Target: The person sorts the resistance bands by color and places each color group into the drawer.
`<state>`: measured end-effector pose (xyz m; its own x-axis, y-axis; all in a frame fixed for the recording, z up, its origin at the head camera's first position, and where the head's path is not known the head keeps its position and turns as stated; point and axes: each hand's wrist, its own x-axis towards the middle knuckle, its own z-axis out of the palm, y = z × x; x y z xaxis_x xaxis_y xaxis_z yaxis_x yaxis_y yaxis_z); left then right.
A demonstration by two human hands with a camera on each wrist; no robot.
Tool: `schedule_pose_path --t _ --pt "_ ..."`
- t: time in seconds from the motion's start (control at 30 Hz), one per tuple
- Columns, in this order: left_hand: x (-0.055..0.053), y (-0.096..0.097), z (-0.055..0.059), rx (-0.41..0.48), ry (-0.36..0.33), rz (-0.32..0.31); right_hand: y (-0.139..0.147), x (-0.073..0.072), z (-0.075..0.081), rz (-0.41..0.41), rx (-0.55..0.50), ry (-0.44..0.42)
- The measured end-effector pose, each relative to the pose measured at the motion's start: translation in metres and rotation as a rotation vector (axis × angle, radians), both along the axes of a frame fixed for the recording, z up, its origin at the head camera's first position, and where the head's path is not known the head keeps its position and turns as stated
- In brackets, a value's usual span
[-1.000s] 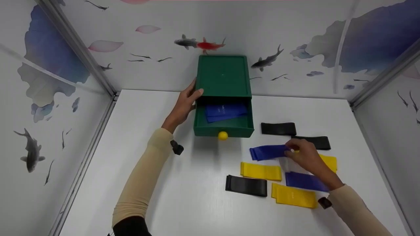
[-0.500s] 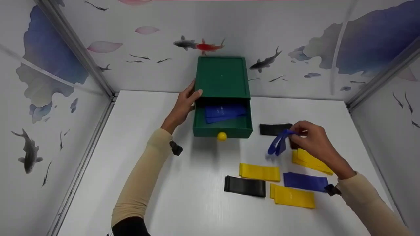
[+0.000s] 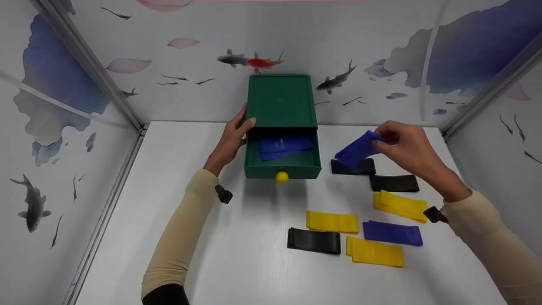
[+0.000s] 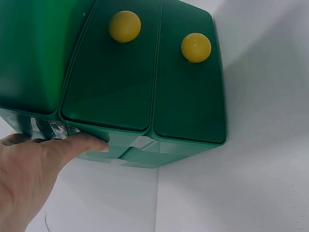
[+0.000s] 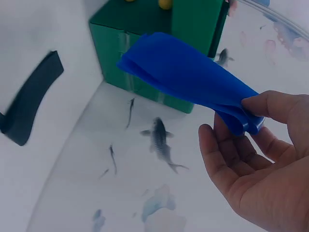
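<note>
My right hand (image 3: 402, 142) pinches one end of a folded blue resistance band (image 3: 358, 148) between thumb and fingers, off the table, to the right of a green drawer cabinet (image 3: 281, 101). In the right wrist view the band (image 5: 178, 72) sticks out from the fingertips. My left hand (image 3: 230, 140) rests against the cabinet's left side, its thumb (image 4: 84, 143) lying along the wall in the left wrist view; the other fingers are mostly hidden. The top drawer (image 3: 283, 171), with a yellow knob, is pulled out. Blue bands (image 3: 284, 146) lie inside it.
Below the held band lies a black band (image 3: 353, 167), with another black band (image 3: 394, 183) beside it. Nearer the front are yellow bands (image 3: 377, 252), a blue band (image 3: 393, 234) and a black band (image 3: 313, 240). A patterned wall (image 3: 178, 101) stands behind the cabinet.
My right hand has lifted the blue band from the table and carried it up and back, past the black bands. The left hand stays against the cabinet.
</note>
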<state>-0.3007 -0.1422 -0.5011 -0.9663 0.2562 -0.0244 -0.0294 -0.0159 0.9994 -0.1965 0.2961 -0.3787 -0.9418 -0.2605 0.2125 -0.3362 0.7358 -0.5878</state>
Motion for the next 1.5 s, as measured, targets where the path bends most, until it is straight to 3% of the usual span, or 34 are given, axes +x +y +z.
schedule_pose_path --t 0.33,0.57,0.77,1.07,1.5 --pt "0.001 -0.002 -0.001 -0.001 0.009 -0.001 -0.034 -0.017 0.039 0.029 -0.047 0.062" --pt "0.001 0.000 -0.001 0.013 0.006 0.004 -0.063 -0.024 0.048 0.081 -0.087 0.122" --pt "-0.001 0.002 -0.002 0.020 -0.005 0.000 -0.089 -0.024 0.051 0.114 -0.126 0.120" --pt "0.000 0.000 -0.002 0.031 0.000 -0.010 -0.130 -0.029 0.047 0.140 -0.169 0.064" --pt "-0.001 0.000 0.000 0.026 -0.002 -0.023 -0.183 -0.026 0.019 0.262 -0.225 -0.030"
